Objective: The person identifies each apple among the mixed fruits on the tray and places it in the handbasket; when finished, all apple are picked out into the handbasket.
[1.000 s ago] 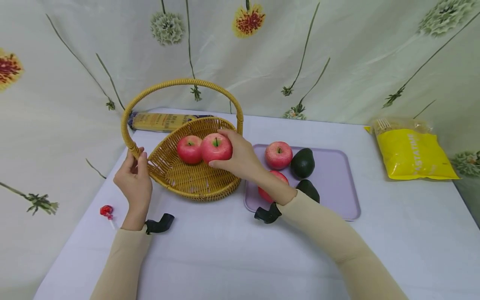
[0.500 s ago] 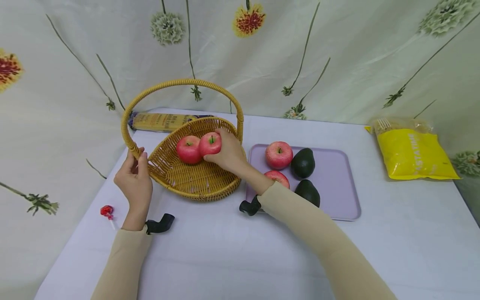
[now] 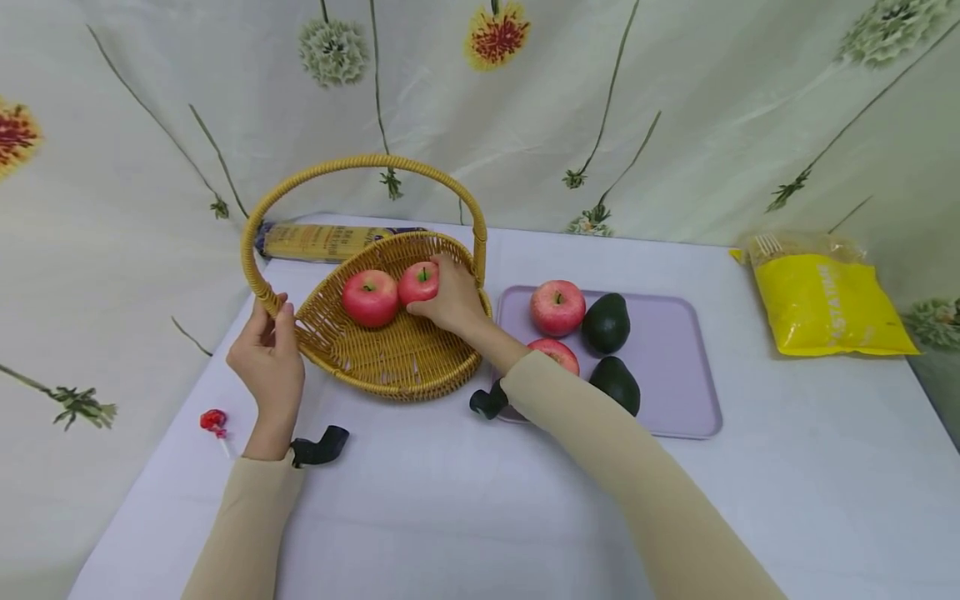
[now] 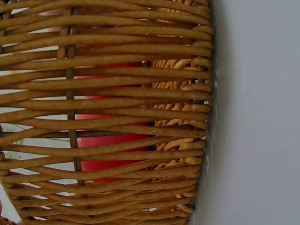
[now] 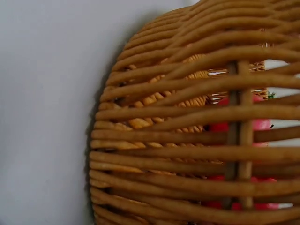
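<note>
A yellow-brown wicker basket (image 3: 386,358) with a tall arched handle (image 3: 367,162) stands left of centre. My left hand (image 3: 268,371) pinches the foot of that handle between thumb and fingers. Inside the basket, my right hand (image 3: 459,302) grips a red apple (image 3: 416,284) from its right side. A second red apple (image 3: 371,298) lies just left of it, a slight gap between them. Both wrist views look through the basket's woven wall (image 4: 108,112), where patches of red apple show behind the strands; neither hand's grip is clear there.
Right of the basket, a lilac tray (image 3: 675,367) bears two apples (image 3: 558,307) and two avocados (image 3: 606,323); my right sleeve partly covers it. A yellow pasta bag (image 3: 828,304) lies far right, a spaghetti pack (image 3: 322,242) behind the basket, a red lollipop (image 3: 213,420) at left.
My right hand has moved left and down into the basket with the apple. The other apple there has shifted slightly left. My left hand keeps its place on the handle.
</note>
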{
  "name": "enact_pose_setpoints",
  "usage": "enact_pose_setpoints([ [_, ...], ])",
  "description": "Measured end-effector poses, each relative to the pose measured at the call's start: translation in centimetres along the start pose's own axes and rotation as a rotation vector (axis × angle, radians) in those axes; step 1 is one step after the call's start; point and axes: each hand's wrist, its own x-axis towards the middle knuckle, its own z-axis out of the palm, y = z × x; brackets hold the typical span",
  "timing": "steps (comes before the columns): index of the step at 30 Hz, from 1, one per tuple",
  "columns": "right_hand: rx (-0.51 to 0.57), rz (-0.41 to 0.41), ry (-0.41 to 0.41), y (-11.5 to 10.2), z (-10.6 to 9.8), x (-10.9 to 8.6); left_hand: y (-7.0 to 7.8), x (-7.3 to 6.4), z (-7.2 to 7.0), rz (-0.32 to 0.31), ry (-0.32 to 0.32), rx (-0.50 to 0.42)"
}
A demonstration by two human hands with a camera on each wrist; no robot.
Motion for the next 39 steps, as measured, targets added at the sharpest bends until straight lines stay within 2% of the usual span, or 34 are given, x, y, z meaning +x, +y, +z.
enact_pose_setpoints([
  [9,0.015,0.022,-0.027,0.3,0.2,0.4,-0.3,0.0,0.1,0.015,0.008,-0.027],
  [16,0.02,0.037,-0.059,0.5,0.4,0.5,-0.4,0.1,0.1,-0.014,0.011,0.012],
  [27,0.033,0.029,-0.045,0.4,0.2,0.6,0.0,0.0,0.1,-0.005,0.01,0.003],
  [33,0.077,0.034,-0.018,0.3,0.1,0.3,0.1,0.0,0.1,-0.005,0.007,-0.004],
  [39,0.088,-0.032,0.007,0.2,-0.3,-0.5,-0.1,0.0,0.1,-0.004,0.009,-0.006],
])
